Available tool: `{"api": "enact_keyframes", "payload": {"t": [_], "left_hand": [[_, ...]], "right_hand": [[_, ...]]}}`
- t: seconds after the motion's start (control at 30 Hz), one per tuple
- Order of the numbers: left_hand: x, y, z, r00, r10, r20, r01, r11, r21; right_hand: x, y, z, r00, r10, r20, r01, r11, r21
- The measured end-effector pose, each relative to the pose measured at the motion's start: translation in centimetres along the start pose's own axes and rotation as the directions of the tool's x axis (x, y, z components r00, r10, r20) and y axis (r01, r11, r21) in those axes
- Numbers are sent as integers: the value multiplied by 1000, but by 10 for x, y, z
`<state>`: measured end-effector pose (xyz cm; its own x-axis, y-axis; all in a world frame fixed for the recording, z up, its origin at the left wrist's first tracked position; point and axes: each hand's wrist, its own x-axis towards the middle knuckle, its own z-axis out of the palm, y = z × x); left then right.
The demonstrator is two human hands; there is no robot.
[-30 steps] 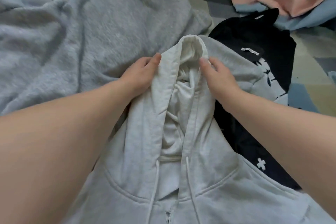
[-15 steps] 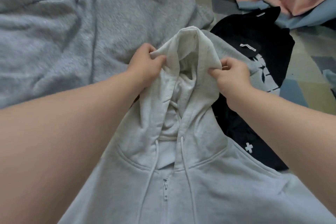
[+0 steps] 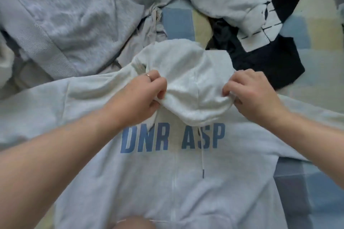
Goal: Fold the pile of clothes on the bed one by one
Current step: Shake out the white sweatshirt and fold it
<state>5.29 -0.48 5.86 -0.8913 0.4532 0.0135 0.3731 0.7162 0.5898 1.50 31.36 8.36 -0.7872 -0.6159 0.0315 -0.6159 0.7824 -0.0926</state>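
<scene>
pale grey zip hoodie [image 3: 186,182] lies front-up on the bed [image 3: 305,191], hood [image 3: 189,87] turned down onto the chest. your left hand [image 3: 137,96] and right hand [image 3: 255,93] each pinch a hood edge, fingers curled. set it centred and flat; black garment [image 3: 270,65] beyond.

We see a bed [image 3: 316,191] covered in blue and cream patchwork. Under our left hand [image 3: 141,96] and right hand [image 3: 255,93] lies a pale grey hoodie [image 3: 186,182] printed DNR ASP. Beyond the left hand lies a grey sweatshirt [image 3: 74,15], and beyond the right a black garment [image 3: 279,57].
</scene>
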Motion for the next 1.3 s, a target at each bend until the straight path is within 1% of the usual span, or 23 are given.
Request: {"api": "enact_keyframes", "payload": {"t": [0.07,0.1,0.17,0.2,0.23,0.27,0.3,0.33,0.37,0.4,0.43,0.47,0.57,0.6,0.63,0.73,0.8,0.97,1.03,1.07,1.13,1.2,1.3], "left_hand": [[-31,13,19,994,25,110,-30,999,45],[-46,19,29,980,21,200,-36,997,69],[-68,27,47,932,-21,362,-29,991,132],[-76,29,51,915,-39,401,-24,988,150],[-80,31,51,920,-32,392,-26,990,142],[-80,32,50,944,3,330,-51,989,136],[-78,32,47,975,41,220,-74,987,145],[-72,31,44,995,64,82,-78,980,182],[-62,30,41,996,65,-56,-50,971,233],[-50,29,41,987,38,-157,6,963,269],[-36,31,41,979,-10,-203,69,956,285],[-21,29,44,980,-73,-185,125,948,292],[5,7,68,965,-262,23,237,905,354],[7,-6,78,951,-303,62,259,890,376],[7,-19,87,942,-328,67,281,883,376],[5,-40,107,950,-311,-12,297,895,333],[9,-45,112,947,-318,-46,315,889,332],[6,-21,97,942,-336,-15,320,882,347],[-14,-6,95,966,-258,-19,250,914,319],[-29,-1,97,978,-209,12,196,934,297],[-63,4,111,983,-153,99,122,956,266],[-84,1,127,975,-172,139,122,943,308],[-87,-4,141,965,-226,130,165,916,367]], "right_hand": [[-32,-16,14,990,-73,117,75,997,-13],[-46,-24,22,977,-98,187,105,994,-23],[-66,-36,36,901,-111,420,124,992,-4],[-71,-40,40,858,-95,505,106,994,8],[-74,-43,40,836,-65,544,64,998,22],[-75,-46,38,876,-47,481,11,997,78],[-76,-49,35,938,-16,347,-38,988,149],[-73,-52,32,981,35,190,-74,976,203],[-66,-55,33,994,99,56,-109,969,223],[-59,-56,37,988,156,-1,-152,964,220],[-50,-60,42,980,198,8,-195,959,204],[-40,-62,49,970,236,61,-243,954,175],[-17,-63,82,913,300,277,-325,944,48],[-13,-61,98,895,316,315,-331,944,-8],[-11,-58,112,886,332,322,-336,941,-46],[-12,-50,143,895,347,281,-351,936,-37],[-8,-44,150,897,339,285,-351,936,-8],[0,-48,115,865,323,384,-364,931,35],[-18,-64,99,903,252,348,-305,947,106],[-34,-73,95,918,197,345,-260,954,147],[-68,-89,100,904,123,409,-217,957,192],[-89,-94,119,884,137,446,-229,960,159],[-92,-93,143,901,206,383,-263,959,103]]}}
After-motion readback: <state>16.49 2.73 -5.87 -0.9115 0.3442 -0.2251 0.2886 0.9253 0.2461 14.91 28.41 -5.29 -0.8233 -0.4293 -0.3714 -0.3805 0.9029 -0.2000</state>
